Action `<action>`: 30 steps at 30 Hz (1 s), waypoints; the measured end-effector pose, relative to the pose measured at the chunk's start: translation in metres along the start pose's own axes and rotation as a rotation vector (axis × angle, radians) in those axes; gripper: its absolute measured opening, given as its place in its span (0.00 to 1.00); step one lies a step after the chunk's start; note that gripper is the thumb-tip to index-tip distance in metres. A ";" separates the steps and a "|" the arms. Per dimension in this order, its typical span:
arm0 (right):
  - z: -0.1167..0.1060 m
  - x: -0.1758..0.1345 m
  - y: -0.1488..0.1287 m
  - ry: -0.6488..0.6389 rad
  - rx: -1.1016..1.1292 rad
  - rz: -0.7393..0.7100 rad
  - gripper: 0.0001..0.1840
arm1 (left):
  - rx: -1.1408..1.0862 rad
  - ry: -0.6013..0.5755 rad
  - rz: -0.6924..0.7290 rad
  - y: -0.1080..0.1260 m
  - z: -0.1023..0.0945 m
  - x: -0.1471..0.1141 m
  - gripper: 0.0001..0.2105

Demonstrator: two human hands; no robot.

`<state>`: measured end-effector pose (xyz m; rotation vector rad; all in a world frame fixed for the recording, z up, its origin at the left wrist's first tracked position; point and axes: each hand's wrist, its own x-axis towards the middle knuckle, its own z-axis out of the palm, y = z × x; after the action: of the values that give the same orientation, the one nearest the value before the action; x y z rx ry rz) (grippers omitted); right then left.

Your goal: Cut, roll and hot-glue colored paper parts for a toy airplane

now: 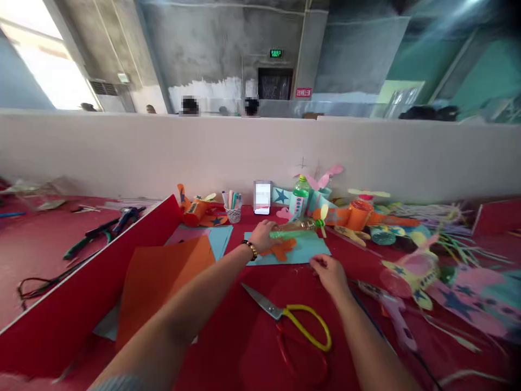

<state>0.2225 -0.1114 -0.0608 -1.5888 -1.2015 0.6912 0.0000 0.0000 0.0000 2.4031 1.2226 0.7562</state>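
Nearest lies a pair of scissors (277,312), its metal blades parted, one looped handle yellow and the other red, on the smooth red tabletop (228,347). To the right is a pale pink glue gun (393,312) with a cord. The right hand (325,269) has its fingers curled, thumb and fingertips close together at the near right corner of a light blue paper sheet (307,252); whether they pinch the paper, I cannot tell. The left hand (262,236), a beaded bracelet (251,250) at its wrist, is closed around the left end of a clear plastic bottle (299,226). The bottle lies on its side over the sheet, its green-capped end pointing right and bearing a pale yellow propeller (324,220). A flat orange cut-out (280,250) with rounded lobes is just on the near side of it. Beyond stand a patterned cup (233,215) of pens, an upright phone (262,196) and a green bottle (301,188) wrapped in light blue paper, before a matte white partition (203,152).
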 end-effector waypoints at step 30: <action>0.004 -0.066 -0.095 -0.307 0.933 0.046 0.17 | -0.672 -0.228 -0.091 0.032 -0.054 -0.181 0.33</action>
<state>0.1616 -0.1692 0.0190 -0.7394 -0.8348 1.3196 -0.1001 -0.1632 0.0049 1.8080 0.8093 0.6992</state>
